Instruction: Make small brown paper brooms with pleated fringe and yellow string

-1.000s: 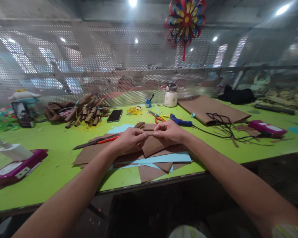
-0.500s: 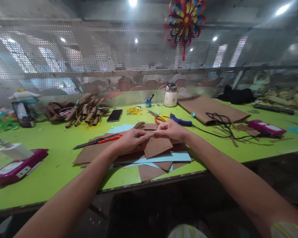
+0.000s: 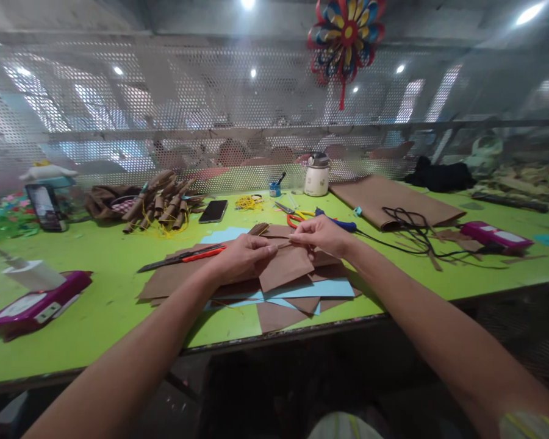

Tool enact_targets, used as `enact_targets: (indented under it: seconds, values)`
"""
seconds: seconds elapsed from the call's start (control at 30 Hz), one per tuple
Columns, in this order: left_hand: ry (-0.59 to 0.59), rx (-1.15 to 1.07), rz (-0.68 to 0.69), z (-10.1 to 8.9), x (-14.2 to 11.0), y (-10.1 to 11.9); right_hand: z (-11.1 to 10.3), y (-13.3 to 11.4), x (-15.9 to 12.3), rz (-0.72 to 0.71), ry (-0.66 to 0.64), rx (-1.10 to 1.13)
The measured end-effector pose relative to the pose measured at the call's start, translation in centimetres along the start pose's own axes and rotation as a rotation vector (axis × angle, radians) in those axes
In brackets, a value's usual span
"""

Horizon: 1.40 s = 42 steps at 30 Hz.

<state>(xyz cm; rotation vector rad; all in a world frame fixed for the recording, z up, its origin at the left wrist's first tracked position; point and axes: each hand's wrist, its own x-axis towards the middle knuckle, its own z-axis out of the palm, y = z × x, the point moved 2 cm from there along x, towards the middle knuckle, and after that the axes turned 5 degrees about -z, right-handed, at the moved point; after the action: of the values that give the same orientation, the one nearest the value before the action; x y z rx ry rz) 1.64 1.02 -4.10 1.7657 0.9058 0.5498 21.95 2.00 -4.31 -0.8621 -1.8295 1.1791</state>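
Note:
My left hand (image 3: pixel 244 256) pinches the upper edge of a small brown paper piece (image 3: pixel 286 268) between thumb and fingers. My right hand (image 3: pixel 324 236) is closed in a pinch at the same piece's upper right edge; what lies exactly between those fingertips is too small to tell. Beneath both hands is a loose pile of brown paper sheets (image 3: pixel 165 283) and light blue sheets (image 3: pixel 332 288). A utility knife (image 3: pixel 183 256) with black and orange-red parts rests on the pile, left of my left hand. Just beyond the fingers lies a small brown bundle (image 3: pixel 258 229).
Behind my right hand lie scissors (image 3: pixel 286 208), orange-handled pliers (image 3: pixel 297 218) and a blue glue gun (image 3: pixel 336 222) with a black cord (image 3: pixel 407 219). Rolled brown paper bundles (image 3: pixel 165 204), a phone (image 3: pixel 213 211), a bottle (image 3: pixel 317 177) and purple power strips (image 3: pixel 496 236) stand around.
The brown paper piece has shifted slightly left and tilted in my fingers. My right fingertips have lifted a little away from my left fingertips, widening the gap between them.

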Motion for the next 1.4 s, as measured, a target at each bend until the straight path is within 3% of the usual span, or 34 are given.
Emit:
enact_targets:
  seconds: [0.27,0.5,0.73,0.93,1.2,1.4]
  values:
    - [0.03,-0.059,-0.017,0.0,-0.1,0.1,0.2,-0.6,-0.1,-0.004,0.007,-0.001]
    - [0.06,0.022,0.025,-0.1,-0.2,0.7,0.9,-0.5,0.2,-0.128,-0.036,-0.126]
    - [-0.054,-0.099,-0.03,0.3,-0.2,0.2,1.2,-0.8,-0.1,-0.073,-0.044,-0.118]
    - [-0.025,0.024,-0.019,0.2,-0.3,0.4,1.0,-0.8,-0.1,-0.077,-0.062,-0.092]
    - [0.069,0.28,0.103,-0.1,0.1,0.5,1.7,-0.4,0.2,-0.093,-0.102,-0.081]
    - [0.023,0.319,0.111,0.0,-0.1,0.6,1.6,-0.3,0.0,-0.024,-0.058,-0.081]
